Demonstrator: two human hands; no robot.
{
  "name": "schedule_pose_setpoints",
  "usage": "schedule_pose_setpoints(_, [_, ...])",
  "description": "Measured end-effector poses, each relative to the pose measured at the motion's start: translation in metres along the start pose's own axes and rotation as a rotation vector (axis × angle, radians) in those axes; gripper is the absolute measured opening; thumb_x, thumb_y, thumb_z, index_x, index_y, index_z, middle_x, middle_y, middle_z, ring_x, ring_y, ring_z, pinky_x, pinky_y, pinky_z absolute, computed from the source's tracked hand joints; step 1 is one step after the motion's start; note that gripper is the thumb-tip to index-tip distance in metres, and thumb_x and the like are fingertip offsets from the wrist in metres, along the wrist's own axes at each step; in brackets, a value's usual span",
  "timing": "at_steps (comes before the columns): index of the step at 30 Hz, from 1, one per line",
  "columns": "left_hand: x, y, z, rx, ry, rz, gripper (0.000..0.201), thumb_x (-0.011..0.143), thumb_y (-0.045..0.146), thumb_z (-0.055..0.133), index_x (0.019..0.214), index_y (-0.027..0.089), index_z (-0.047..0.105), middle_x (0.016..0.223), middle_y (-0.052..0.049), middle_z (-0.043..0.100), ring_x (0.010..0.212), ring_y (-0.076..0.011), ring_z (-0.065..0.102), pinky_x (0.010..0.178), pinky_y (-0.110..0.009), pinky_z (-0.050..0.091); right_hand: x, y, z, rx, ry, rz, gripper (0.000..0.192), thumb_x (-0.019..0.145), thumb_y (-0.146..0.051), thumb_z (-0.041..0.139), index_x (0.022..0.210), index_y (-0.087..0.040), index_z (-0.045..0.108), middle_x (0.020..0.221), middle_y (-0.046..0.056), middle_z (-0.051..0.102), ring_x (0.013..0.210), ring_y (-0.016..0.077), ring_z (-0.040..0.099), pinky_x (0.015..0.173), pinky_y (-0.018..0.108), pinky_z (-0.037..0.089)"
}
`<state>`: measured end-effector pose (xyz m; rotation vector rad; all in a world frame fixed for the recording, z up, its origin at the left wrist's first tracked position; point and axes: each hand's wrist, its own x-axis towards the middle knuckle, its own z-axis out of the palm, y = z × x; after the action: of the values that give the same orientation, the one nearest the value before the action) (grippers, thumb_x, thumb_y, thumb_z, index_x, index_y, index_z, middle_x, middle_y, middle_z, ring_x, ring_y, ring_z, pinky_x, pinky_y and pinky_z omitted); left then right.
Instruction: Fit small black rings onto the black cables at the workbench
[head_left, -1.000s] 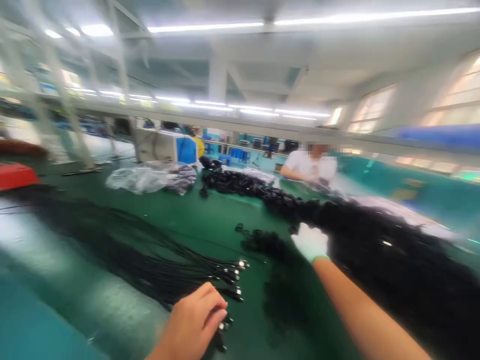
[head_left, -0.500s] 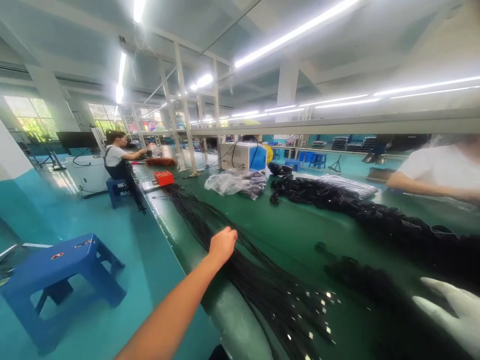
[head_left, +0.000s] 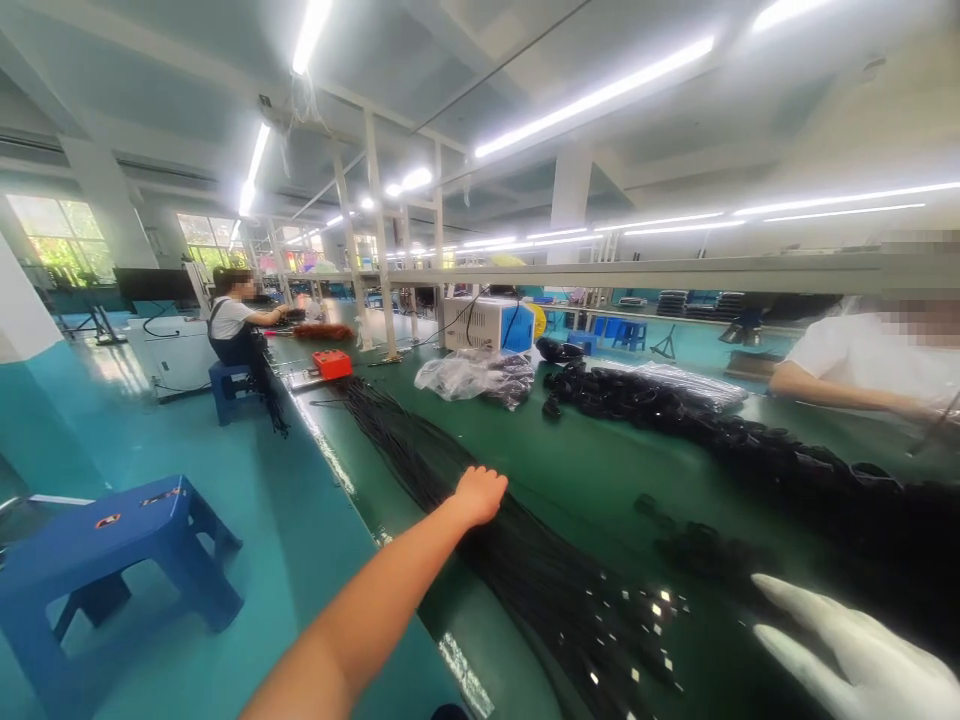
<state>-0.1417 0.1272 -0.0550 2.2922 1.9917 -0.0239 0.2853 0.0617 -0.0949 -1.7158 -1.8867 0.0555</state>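
Bright up here: ceiling tube lights (head_left: 600, 95) pour down white, windows (head_left: 60, 240) glow far left. Glare streaks the green surface (head_left: 600, 470). My gloved fingers (head_left: 795, 592) smear at the stretched bottom corner, and the cable plugs (head_left: 645, 610) sparkle, soft.

black cables (head_left: 480, 500) lie on a green table (head_left: 600, 470); white glove (head_left: 862, 650), blue stool (head_left: 112, 540), red box (head_left: 332, 363), teal floor (head_left: 247, 520).

We can read no text anywhere — the blue stool (head_left: 112, 540) bears two small stickers, red marks on pale ground, too blurred to make out, and the white-and-blue box (head_left: 489, 323) on the surface (head_left: 600, 470) shows no legible label.
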Motion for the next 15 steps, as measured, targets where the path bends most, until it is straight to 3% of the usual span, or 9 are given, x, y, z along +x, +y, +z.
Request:
schedule_pose_setpoints(5, [-0.004, -0.021, -0.009, -0.056, 0.091, -0.090, 0.031, 0.089, 0.031, 0.052, 0.116, 0.016, 0.053, 0.116, -0.008, 0.056, 0.098, -0.0200, 0.058, 0.083, -0.041, 0.050, -0.012, 0.007, -0.019, -0.030, -0.012, 0.065, 0.047, 0.064, -0.069, 0.053, 0.100, -0.042, 0.064, 0.110, 0.007, 0.066, 0.102, 0.0294, 0.060, 0.089, 0.045, 0.045])
schedule_pose_setpoints(7, [-0.007, -0.027, -0.011, -0.081, 0.111, -0.109, 0.030, 0.089, 0.031, 0.052, 0.115, 0.016, 0.053, 0.115, -0.008, 0.056, 0.097, -0.0196, 0.058, 0.082, -0.040, 0.050, -0.017, -0.002, -0.033, -0.046, -0.053, 0.110, 0.051, 0.064, -0.069, 0.052, 0.102, -0.038, 0.065, 0.112, 0.007, 0.065, 0.104, 0.0301, 0.059, 0.092, 0.047, 0.044])
schedule_pose_setpoints(11, [-0.011, -0.014, -0.004, -0.115, 0.123, -0.010, 0.029, 0.089, 0.031, 0.052, 0.114, 0.016, 0.054, 0.115, -0.008, 0.056, 0.098, -0.0196, 0.058, 0.083, -0.040, 0.050, -0.020, -0.058, -0.039, -0.024, -0.177, 0.078, 0.059, 0.068, -0.063, 0.048, 0.112, -0.026, 0.063, 0.115, 0.007, 0.064, 0.109, 0.0316, 0.057, 0.096, 0.050, 0.043])
schedule_pose_setpoints(15, [-0.009, 0.014, 0.007, -0.132, 0.157, 0.121, 0.027, 0.090, 0.030, 0.051, 0.113, 0.017, 0.055, 0.116, -0.008, 0.056, 0.099, -0.0194, 0.057, 0.084, -0.040, 0.050, -0.022, -0.121, -0.008, 0.020, -0.266, -0.049, 0.050, 0.075, -0.048, 0.041, 0.113, -0.023, 0.062, 0.116, 0.006, 0.063, 0.110, 0.0284, 0.056, 0.098, 0.047, 0.043])
